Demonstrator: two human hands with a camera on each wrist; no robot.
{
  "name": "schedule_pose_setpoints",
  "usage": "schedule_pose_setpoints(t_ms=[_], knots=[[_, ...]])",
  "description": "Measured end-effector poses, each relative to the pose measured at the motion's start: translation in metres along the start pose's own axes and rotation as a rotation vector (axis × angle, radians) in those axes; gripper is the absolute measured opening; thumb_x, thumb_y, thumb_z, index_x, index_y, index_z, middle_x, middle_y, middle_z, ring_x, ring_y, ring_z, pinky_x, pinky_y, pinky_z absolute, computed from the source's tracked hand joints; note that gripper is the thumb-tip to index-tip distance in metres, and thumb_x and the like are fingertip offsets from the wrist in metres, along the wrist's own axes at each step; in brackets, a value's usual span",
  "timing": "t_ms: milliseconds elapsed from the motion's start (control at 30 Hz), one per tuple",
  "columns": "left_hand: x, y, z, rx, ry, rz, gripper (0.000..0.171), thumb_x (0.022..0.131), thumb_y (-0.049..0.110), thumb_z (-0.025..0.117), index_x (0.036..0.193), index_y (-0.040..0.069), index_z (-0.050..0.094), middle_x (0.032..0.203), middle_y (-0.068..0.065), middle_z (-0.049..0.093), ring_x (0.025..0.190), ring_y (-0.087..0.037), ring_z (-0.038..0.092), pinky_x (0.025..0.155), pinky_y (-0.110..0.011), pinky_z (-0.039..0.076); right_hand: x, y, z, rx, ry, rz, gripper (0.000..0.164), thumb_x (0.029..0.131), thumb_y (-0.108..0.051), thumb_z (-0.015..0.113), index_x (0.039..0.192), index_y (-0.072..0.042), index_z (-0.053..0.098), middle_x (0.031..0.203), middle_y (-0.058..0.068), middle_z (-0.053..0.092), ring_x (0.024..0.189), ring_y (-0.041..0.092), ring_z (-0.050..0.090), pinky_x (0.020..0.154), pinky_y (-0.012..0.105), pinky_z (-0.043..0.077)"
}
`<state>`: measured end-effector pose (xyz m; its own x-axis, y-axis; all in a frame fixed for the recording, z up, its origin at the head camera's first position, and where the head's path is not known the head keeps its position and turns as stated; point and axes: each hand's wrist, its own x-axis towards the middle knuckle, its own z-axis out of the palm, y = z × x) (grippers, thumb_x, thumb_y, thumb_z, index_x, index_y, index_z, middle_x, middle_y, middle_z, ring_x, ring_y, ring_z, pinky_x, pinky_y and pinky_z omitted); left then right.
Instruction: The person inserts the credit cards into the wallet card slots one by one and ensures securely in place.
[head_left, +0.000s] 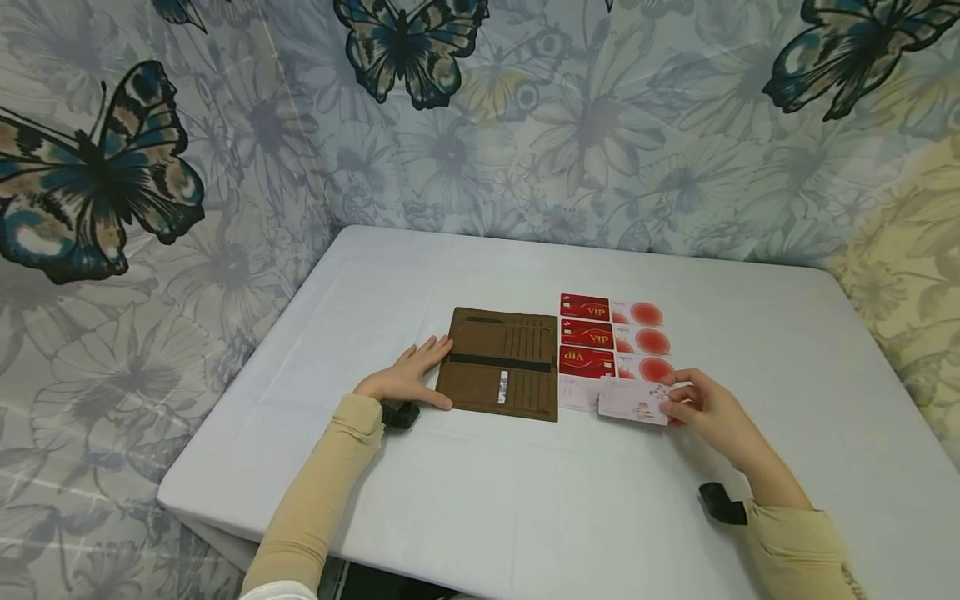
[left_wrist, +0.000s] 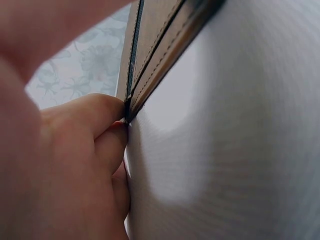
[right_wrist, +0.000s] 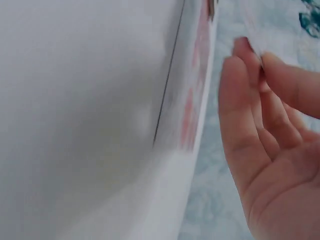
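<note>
A brown wallet (head_left: 487,333) lies unfolded on the table, with a dark band across its middle and stitched card slots. My left hand (head_left: 405,375) rests at its left edge, fingers spread; in the left wrist view the fingertips touch the wallet's edge. A printed white strip (head_left: 503,387) shows in one of the lower slots. My right hand (head_left: 708,408) pinches a pale pink card (head_left: 632,400) between thumb and fingers, to the right of the wallet. In the head view this card overlaps another pale card (head_left: 577,393) beside the wallet.
Three red VIP cards (head_left: 585,335) form a column along the wallet's right side. Next to them run three white cards with red circles (head_left: 652,342). A white cloth covers the table (head_left: 480,492); behind it hangs a butterfly-and-flower patterned backdrop (head_left: 450,167).
</note>
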<state>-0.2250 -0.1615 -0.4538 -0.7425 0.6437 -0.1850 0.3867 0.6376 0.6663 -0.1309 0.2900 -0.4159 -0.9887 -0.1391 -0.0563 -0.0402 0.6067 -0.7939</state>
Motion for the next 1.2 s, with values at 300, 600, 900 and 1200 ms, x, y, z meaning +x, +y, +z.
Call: schedule_pose_setpoints(t_ms=[300,600,900,1200], knots=[[0.001,0.000,0.001,0.015,-0.003,-0.002,0.109,0.075,0.045,0.074,0.149,0.008,0.004,0.154,-0.004,-0.003,0.139,-0.019,-0.009,0.109,-0.041,-0.008,0.025,-0.022,0.027,0.188,0.055,-0.016,0.037,0.087,0.001,0.062,0.116,0.011,0.043,0.085,0.017,0.058,0.070,0.013,0.060,0.064,0.029,0.055],[0.001,-0.002,0.002,0.011,-0.004,-0.008,0.111,0.073,0.048,0.075,0.150,0.010,0.004,0.154,-0.002,-0.004,0.138,-0.017,-0.009,0.109,-0.040,-0.008,0.039,-0.035,0.052,0.256,-0.016,0.029,0.034,0.087,-0.003,0.064,0.112,0.009,0.044,0.082,0.013,0.060,0.068,0.018,0.061,0.064,0.030,0.055],[0.001,-0.002,0.001,0.019,-0.003,-0.009,0.110,0.074,0.047,0.074,0.150,0.010,0.004,0.154,-0.003,-0.003,0.138,-0.017,-0.009,0.109,-0.040,-0.008,0.052,-0.049,0.076,0.249,-0.049,0.025,0.028,0.085,-0.004,0.066,0.105,0.003,0.048,0.076,0.011,0.061,0.064,0.021,0.061,0.063,0.035,0.056],[0.001,-0.001,0.001,0.011,-0.002,-0.002,0.110,0.074,0.046,0.074,0.150,0.009,0.005,0.154,-0.004,-0.003,0.139,-0.019,-0.008,0.109,-0.042,-0.008,0.054,-0.060,0.089,0.220,-0.002,0.101,0.027,0.083,-0.006,0.068,0.101,0.002,0.050,0.072,0.009,0.063,0.062,0.023,0.064,0.061,0.036,0.056]])
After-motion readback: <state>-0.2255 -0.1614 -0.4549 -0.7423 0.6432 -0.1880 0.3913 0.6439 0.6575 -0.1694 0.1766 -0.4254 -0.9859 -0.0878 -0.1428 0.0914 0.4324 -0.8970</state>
